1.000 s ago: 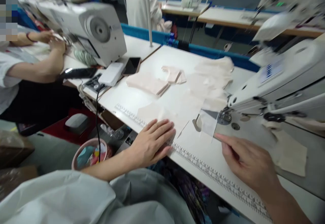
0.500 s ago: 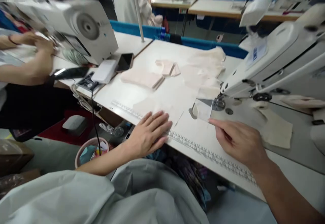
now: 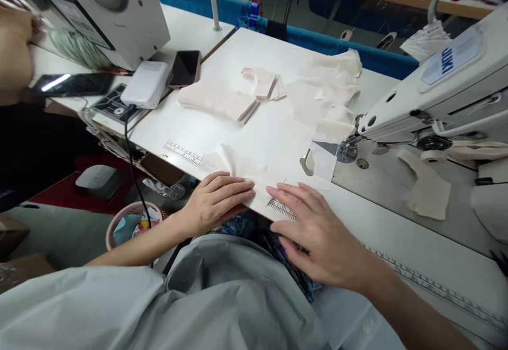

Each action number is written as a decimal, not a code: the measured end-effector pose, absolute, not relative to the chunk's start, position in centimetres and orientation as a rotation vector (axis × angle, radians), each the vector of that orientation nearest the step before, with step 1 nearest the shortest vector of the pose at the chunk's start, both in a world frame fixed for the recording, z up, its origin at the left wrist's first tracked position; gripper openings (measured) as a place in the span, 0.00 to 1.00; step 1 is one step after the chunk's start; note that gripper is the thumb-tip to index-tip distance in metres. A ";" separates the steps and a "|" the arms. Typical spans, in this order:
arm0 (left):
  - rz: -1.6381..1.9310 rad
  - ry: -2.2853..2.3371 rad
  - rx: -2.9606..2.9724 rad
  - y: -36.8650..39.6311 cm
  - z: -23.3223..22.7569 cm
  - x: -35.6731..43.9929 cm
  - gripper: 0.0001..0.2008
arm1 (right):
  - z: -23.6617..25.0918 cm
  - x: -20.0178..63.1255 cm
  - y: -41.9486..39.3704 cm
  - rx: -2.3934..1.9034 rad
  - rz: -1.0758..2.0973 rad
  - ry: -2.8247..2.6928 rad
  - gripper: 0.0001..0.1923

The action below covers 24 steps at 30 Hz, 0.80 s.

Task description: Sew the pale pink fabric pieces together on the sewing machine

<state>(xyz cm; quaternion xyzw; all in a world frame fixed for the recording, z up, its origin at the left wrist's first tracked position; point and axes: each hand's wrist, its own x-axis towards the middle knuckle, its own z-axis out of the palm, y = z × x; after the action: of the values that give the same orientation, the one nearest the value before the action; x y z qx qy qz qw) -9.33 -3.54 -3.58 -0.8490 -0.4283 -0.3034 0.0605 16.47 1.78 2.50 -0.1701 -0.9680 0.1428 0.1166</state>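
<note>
1. Pressing flat: left hand [image 3: 214, 202] lies palm-down, fingers spread, on a thin pale cream fabric piece [image 3: 238, 167] at the near edge of the white bench [image 3: 222, 138].
2. Right hand [image 3: 317, 228] also unclenched, fingertips resting on the same piece just beside the left; neither hand grips anything.
3. Fabric judged light, limp and prone to sliding and wrinkling; best pinched at an edge or corner.
4. Beyond the right hand: white industrial sewing machine [image 3: 436, 96]. Beyond the left: folded pink fabric stack [image 3: 216, 101].

Left hand [image 3: 216, 202] and right hand [image 3: 317, 231] lie flat, open.
</note>
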 end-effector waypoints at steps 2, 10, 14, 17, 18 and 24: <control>-1.025 -1.271 -2.558 -3.4 -3.9 -9.4 0.19 | 1.6 15.4 0.8 -0.501 0.378 -2.864 0.08; -1.117 -1.174 -2.519 -3.4 -4.2 -10.2 0.19 | -0.6 14.2 -0.6 -0.522 0.134 -2.791 0.18; -0.993 -1.304 -2.443 -3.7 -4.4 -11.4 0.26 | -0.7 14.3 -0.4 -0.533 0.121 -2.760 0.20; -0.896 -1.453 -2.389 -4.1 -4.4 -12.4 0.29 | -0.8 14.3 -0.2 -0.597 0.093 -2.740 0.20; -0.872 -1.495 -2.367 -4.3 -4.4 -12.8 0.29 | -0.8 14.3 -0.1 -0.615 0.082 -2.735 0.20; -0.809 -1.736 -2.102 -5.6 -4.4 -14.9 0.31 | -0.9 14.4 -0.4 -0.640 0.076 -2.703 0.19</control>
<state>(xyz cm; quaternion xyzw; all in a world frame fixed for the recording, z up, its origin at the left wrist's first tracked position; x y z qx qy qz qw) -14.87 -5.58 -4.42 -0.7310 -0.6038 -0.2813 0.1484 14.36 -0.37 -0.91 -0.2265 -0.9568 0.0268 0.1803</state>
